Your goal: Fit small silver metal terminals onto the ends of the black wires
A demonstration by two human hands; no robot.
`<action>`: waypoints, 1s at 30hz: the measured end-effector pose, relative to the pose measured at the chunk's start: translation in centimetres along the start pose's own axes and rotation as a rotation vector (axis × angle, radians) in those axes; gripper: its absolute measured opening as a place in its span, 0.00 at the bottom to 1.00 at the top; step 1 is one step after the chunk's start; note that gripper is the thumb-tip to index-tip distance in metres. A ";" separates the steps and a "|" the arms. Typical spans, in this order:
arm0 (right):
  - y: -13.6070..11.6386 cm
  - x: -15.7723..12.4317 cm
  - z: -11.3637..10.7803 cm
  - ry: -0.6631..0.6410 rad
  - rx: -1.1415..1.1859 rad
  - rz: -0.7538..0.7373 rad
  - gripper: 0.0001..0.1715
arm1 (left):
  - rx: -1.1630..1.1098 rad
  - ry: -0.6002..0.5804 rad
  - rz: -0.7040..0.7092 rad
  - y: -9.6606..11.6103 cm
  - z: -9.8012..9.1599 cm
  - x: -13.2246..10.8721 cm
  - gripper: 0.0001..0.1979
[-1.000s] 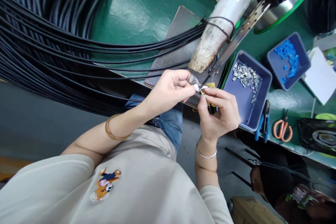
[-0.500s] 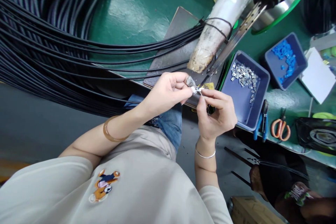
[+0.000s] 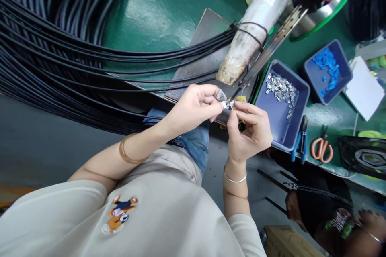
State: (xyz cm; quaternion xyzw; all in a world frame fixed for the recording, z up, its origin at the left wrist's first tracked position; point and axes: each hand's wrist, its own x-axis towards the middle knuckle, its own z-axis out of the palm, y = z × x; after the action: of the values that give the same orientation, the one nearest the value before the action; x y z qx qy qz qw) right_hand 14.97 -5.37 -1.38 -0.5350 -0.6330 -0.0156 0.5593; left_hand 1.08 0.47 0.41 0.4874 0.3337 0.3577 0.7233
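Near the bench edge, my left hand (image 3: 200, 104) pinches a small silver-and-white connector (image 3: 224, 105) between thumb and fingertips. The tip of a soldering iron (image 3: 256, 66), mounted slanting down, meets the connector or lies right beside it. My right hand (image 3: 250, 128) is closed at the fingertips from the other side, on what looks like a thin wire (image 3: 231, 107) that runs up to the connector. Fingers hide much of both small parts. A grey lump (image 3: 221, 95) and a yellow sponge-like piece (image 3: 240, 99) sit just behind the fingertips.
Black cables (image 3: 135, 54) sweep in from the left over a metal plate (image 3: 199, 56), beneath a wrapped tube (image 3: 250, 32). Rightward are a bin of metal shells (image 3: 282, 128), a bin of blue parts (image 3: 340, 86), blue-handled pliers (image 3: 304, 140) and orange-handled scissors (image 3: 322, 148). Another person's arm (image 3: 366, 237) shows lower right.
Both hands stay almost in place, the connector shifting very slightly at the iron's tip. At lower right, the other person's hand has come into clearer view.
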 end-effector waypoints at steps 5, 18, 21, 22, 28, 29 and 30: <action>-0.1 0.1 -0.1 -0.026 -0.036 0.003 0.10 | -0.010 0.018 0.007 -0.1 0.2 0.1 0.07; -0.5 0.4 -0.2 -0.043 -0.122 -0.002 0.07 | 0.019 0.039 0.032 0.0 0.1 0.1 0.07; -0.5 0.3 -0.2 -0.049 -0.119 -0.010 0.07 | 0.026 0.039 0.033 0.0 0.0 0.1 0.07; -0.5 0.3 -0.2 -0.049 -0.118 -0.016 0.07 | 0.029 0.038 0.030 0.1 0.0 0.1 0.07; -0.4 0.2 -0.1 -0.031 -0.141 -0.038 0.08 | 0.040 0.033 0.012 0.2 0.1 0.0 0.06; -0.4 0.2 -0.1 -0.030 -0.148 -0.040 0.08 | 0.039 0.035 0.015 0.2 0.1 0.0 0.06; -0.4 0.2 -0.1 -0.028 -0.155 -0.042 0.08 | 0.037 0.037 0.019 0.2 0.1 0.0 0.06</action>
State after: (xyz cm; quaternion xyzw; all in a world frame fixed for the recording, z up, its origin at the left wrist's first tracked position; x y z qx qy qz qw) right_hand 14.84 -5.47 -0.96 -0.5634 -0.6488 -0.0687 0.5068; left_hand 1.16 0.47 0.69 0.4970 0.3491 0.3673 0.7045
